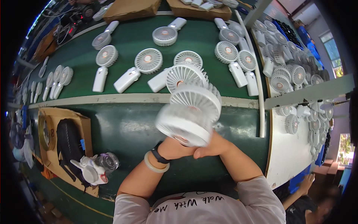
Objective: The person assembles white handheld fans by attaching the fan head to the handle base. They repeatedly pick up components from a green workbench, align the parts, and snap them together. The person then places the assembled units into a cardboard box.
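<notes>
In the head view, my left hand (178, 148) and right hand (213, 143) meet over the near stretch of the green table (130, 128), their thumb sides close together. As I read it, both are closed on a bunch of white handheld fans, though the fan heads hide most of the fingers and I cannot tell which hand grips which handle. The bunch leans up and away from me: a front fan (184, 125), badly blurred, a middle fan (194, 99) behind it, and a rear fan (182, 77) that overlaps the ones lying beyond, so I cannot be sure it is held too.

Past the pale rail (130, 99), more fans (148, 60) lie spread on the green belt (130, 37). To my right, a white bench (287, 145) carries a crowded heap of fans (292, 125), and a co-worker's hand (307, 183) shows near its lower end.

I judge the step in hand to be handling several fans at once, clear of the table. The next move probably calls for a steady grip on every handle and heads kept from knocking together before any are put down
</notes>
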Demonstrator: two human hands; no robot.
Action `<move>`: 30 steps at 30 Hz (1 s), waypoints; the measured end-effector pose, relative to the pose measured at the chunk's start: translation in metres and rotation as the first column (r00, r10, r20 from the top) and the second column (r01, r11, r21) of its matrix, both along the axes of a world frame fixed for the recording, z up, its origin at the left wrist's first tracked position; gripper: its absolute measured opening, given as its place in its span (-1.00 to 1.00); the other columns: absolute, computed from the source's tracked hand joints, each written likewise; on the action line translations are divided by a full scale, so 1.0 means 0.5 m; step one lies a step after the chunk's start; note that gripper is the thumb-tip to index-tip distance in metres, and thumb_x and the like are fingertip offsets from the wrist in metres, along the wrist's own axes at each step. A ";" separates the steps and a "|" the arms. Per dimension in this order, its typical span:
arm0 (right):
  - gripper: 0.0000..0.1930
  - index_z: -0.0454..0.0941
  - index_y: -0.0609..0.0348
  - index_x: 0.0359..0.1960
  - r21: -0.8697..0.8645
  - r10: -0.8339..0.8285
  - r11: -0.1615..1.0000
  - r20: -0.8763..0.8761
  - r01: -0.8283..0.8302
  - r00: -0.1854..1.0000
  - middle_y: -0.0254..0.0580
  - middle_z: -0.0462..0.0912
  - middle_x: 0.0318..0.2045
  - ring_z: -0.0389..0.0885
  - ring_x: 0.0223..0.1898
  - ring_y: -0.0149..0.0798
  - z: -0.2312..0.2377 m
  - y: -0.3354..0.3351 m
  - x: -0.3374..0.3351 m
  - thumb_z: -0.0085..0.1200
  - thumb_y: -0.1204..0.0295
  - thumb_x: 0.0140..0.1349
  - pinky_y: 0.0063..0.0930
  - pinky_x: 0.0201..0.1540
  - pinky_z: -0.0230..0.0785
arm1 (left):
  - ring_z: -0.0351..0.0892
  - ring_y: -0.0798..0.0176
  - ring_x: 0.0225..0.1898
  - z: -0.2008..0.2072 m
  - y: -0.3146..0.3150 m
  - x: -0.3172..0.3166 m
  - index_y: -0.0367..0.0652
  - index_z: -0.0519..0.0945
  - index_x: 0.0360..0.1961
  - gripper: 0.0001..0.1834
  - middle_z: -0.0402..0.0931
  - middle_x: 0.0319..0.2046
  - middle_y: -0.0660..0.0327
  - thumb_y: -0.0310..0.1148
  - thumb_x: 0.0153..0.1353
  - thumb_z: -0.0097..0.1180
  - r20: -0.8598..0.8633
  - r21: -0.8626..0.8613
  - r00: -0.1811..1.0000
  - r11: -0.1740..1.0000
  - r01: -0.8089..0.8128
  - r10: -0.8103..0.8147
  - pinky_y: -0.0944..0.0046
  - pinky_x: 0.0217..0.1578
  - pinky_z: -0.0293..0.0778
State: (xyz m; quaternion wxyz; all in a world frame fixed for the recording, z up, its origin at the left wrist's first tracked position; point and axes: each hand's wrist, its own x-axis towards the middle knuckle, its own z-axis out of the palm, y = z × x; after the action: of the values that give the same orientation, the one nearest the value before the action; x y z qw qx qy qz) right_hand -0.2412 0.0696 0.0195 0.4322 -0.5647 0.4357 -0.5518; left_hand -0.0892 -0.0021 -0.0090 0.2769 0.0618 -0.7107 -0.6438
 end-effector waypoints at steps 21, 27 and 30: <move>-0.15 0.22 0.01 0.19 -0.308 0.403 0.880 0.887 -0.362 0.226 0.18 0.14 0.19 0.25 0.18 0.11 -0.009 -0.017 -0.109 0.21 -0.13 -0.11 0.09 0.11 0.23 | 0.43 0.02 -0.19 0.054 -0.224 -0.102 -0.23 0.38 0.04 -0.48 0.45 -0.21 0.07 -0.34 0.02 0.17 0.134 -0.929 0.556 0.299 -0.217 0.820 0.04 -0.21 0.36; -0.14 0.21 0.00 0.21 -0.299 0.398 0.885 0.883 -0.356 0.248 0.22 0.11 0.21 0.24 0.19 0.14 -0.012 -0.004 -0.118 0.21 -0.11 -0.13 0.12 0.14 0.18 | 0.49 0.19 -0.29 0.096 -0.120 -0.044 -0.22 0.29 0.13 -0.53 0.47 -0.17 0.06 -0.11 0.34 -0.22 0.212 0.488 0.930 0.792 -0.366 0.299 0.32 -0.38 0.43; -0.11 0.19 0.05 0.22 -0.266 0.355 0.914 0.891 -0.307 0.284 0.24 0.17 0.19 0.28 0.16 0.16 -0.002 0.005 -0.113 0.20 -0.11 -0.15 0.14 0.10 0.24 | 0.46 0.14 -0.24 0.108 -0.016 -0.012 -0.18 0.17 0.21 -0.51 0.35 0.03 -0.01 -0.11 0.37 -0.32 -0.166 0.829 0.973 0.558 0.050 0.159 0.35 -0.39 0.46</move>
State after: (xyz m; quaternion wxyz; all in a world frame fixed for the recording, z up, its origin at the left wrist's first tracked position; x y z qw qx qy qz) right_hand -0.2977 0.0720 0.0186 0.6927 -0.2416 -0.0221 -0.6792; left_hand -0.0952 -0.0101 0.0449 0.3125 0.1346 -0.2873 -0.8954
